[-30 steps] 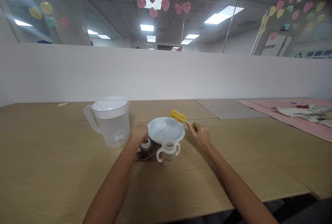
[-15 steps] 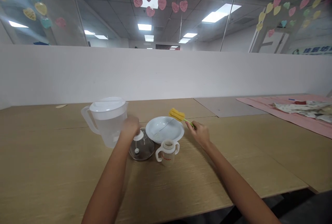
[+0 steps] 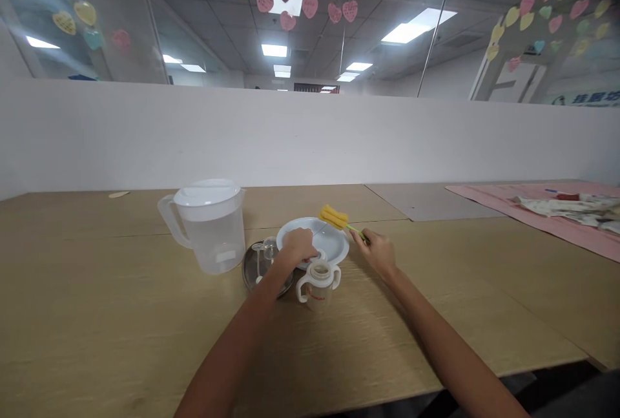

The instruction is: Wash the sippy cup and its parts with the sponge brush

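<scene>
My right hand (image 3: pixel 378 251) grips the green handle of a bottle brush (image 3: pixel 334 216), whose yellow sponge head is over the far right rim of a white bowl (image 3: pixel 339 251). Over the bowl's near left part, my left hand (image 3: pixel 299 243) is closed on a small white ring-like bottle part (image 3: pixel 318 256), mostly covered by the fingers. Just in front of the bowl stands a clear baby bottle (image 3: pixel 320 285) with two white handles and an open top. Left of it, a dark round tray (image 3: pixel 249 269) holds a clear cap (image 3: pixel 270 248) and a small white stem-like piece (image 3: pixel 258 260), partly behind my left forearm.
A large lidded plastic pitcher (image 3: pixel 216 227) with clear liquid stands left of the tray. A pink cloth (image 3: pixel 489 197) with crumpled fabric on it lies at the far right. A low white wall (image 3: pixel 300 140) borders the table's back.
My left hand has moved right from the tray to above the bowl, carrying the white ring-like part. The brush in my right hand has hardly moved.
</scene>
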Demonstrator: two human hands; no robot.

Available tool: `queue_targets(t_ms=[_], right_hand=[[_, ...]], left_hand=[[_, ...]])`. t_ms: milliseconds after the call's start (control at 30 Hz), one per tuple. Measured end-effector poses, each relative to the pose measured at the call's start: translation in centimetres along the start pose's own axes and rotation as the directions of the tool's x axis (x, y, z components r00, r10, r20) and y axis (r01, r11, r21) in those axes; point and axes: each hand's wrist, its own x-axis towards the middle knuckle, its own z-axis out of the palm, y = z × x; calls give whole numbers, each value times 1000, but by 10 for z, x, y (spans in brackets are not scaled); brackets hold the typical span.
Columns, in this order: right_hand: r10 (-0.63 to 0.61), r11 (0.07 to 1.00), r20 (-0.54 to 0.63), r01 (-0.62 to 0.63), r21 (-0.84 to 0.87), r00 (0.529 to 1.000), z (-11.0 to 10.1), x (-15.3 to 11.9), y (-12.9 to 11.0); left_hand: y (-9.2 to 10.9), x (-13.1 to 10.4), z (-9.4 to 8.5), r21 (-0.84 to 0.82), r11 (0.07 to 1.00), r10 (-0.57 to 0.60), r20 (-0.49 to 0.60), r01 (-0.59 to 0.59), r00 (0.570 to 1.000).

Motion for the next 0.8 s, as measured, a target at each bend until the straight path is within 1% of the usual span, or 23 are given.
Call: queue_targets(t_ms=[100,233,300,400,500,567,600,667,733,767,800], right_hand=[[1,1000,-1,-1,-8,1000,-1,0,-1],[5,1000,-6,-5,-17,1000,-2,1,-1],[2,1000,-1,-2,-12,1000,-2,1,-1],[2,1000,2,-2,5,1000,-1,1,-1],[-18,999,3,18,41,1000,0,-1,0],[-80,992,36,76,98,996,1,-3,-1],[-114,985,60,105,134,992,2,-3,-2],[-136,975,95,116,189,986,3,-4,-3],[-83,979,92,64,192,992,4,-4,-3],[-54,983,82,39,179,995,4,-4,-3],[-44,986,71,31,164,997,4,-4,-3]], left_hand=[[-5,5,3,39,999,-19,-60,21,998],[-13,8,1,45,997,-49,-135,55,990],[-17,6,-1,32,998,-56,-125,60,991],[-22,1,-6,-15,999,-50,-78,49,996],[-26,-6,-20,-98,995,-6,-60,0,998],[-28,-11,-34,-154,987,36,-73,-47,997],[-29,-15,-42,-208,975,63,-86,-79,994],[-30,-22,-57,-388,908,123,-116,-159,986],[-30,-29,-68,-588,777,172,-148,-226,974],[-29,-31,-70,-658,710,187,-169,-252,968],[-28,-32,-72,-694,666,191,-196,-273,962]])
